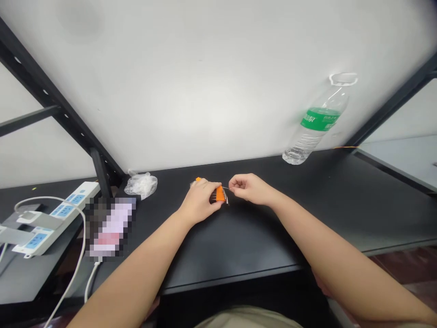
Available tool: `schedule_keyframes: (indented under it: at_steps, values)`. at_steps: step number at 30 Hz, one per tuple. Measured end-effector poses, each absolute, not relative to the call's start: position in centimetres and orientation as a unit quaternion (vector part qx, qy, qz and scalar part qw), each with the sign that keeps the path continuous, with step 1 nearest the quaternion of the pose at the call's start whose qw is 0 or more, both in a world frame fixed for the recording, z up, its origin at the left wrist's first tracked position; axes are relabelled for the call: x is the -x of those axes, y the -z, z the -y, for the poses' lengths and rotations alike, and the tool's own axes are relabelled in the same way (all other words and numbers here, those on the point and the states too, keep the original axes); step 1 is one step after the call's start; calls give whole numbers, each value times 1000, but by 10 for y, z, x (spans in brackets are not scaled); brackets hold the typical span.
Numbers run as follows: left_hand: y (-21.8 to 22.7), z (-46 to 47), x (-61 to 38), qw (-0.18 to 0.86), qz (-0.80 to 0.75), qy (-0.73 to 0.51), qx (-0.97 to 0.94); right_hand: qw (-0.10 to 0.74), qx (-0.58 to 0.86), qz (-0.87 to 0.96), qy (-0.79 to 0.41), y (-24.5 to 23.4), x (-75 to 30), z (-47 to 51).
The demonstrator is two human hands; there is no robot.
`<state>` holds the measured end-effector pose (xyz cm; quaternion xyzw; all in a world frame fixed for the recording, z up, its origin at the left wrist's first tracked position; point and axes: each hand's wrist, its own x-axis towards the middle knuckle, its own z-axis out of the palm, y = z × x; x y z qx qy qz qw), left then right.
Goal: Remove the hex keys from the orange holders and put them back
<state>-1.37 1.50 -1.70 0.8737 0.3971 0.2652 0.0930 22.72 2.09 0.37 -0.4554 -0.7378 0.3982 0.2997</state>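
Orange block (221, 194) on or just above the table (232, 248), near its middle from side to side — contact underneath is hidden by the grip. Left hand (200, 200) wraps the block from its left side; fingers closed around it, thumb along the near edge, index finger over the top, so much of the block is covered. Several thin metal pins (226, 198) protrude at the block's right end; more tips show past the fingers at its far left end. Right hand (251, 187) is just right of the block, fingers pinched narrow on a thin rod (225, 187) that points left toward the block; whether its tip is inside or only touching cannot be told at this size. Other items, placed from the block: clear bottle (322, 119) with a green label, well to the right and farther back, base on the table near the white wall (205, 91); crumpled clear bag (141, 185) to the left, near the wall; phone (112, 228), pixelated, farther left and nearer the person, white cable (91, 280) at its near end; white power strip (73, 204) beyond the phone, farthest left, set obliquely — plugs seated at its near part. Black metal frame (54, 86) rises behind the strip, left of the block.
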Motion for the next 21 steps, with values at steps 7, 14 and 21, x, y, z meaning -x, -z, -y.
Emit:
schedule_keyframes:
  at_steps: [7, 14, 21]
  values:
    - [13, -14, 13, 92, -404, -254, -874, 303, 456, 730, -409, -6, -226, -19]
    - [15, -15, 14, 94, -402, -248, -876, 307, 459, 725, -412, -7, -229, -19]
    - [12, -11, 13, 95, -390, -251, -881, 277, 465, 716, -440, -9, -230, -19]
